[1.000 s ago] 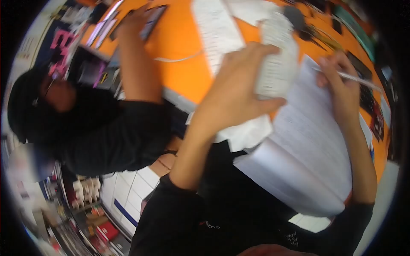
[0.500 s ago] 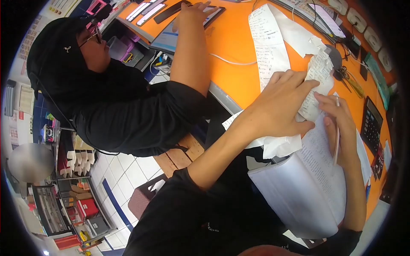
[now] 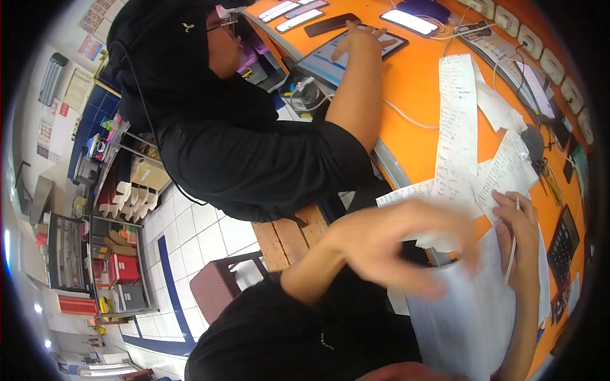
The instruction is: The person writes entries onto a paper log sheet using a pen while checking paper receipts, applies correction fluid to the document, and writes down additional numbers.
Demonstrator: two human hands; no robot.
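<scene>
My left hand (image 3: 406, 244), smeared by motion, is raised above an open notebook (image 3: 451, 311) with handwritten pages. Its thumb and fingers are curved apart, and nothing shows between them. A slim, light-coloured pen (image 3: 512, 244) is held between the fingers of my right hand (image 3: 521, 225), which rests by the notebook's far edge. Close to those fingers lies a crumpled paper with writing (image 3: 505, 162). A long handwritten paper strip (image 3: 456, 114) stretches across the orange table (image 3: 413, 95), its near end beyond my left hand.
At the left, a person in black (image 3: 254, 152) has a hand on a tablet (image 3: 324, 66). Several phones lie at the back, including a lit phone (image 3: 410, 22). A calculator (image 3: 562, 244) is at the right. A white cable (image 3: 406, 114) crosses the table.
My left hand has lifted off the papers and moved toward me, uncovering more of the long strip. My right hand still holds the pen. The whole view has shifted.
</scene>
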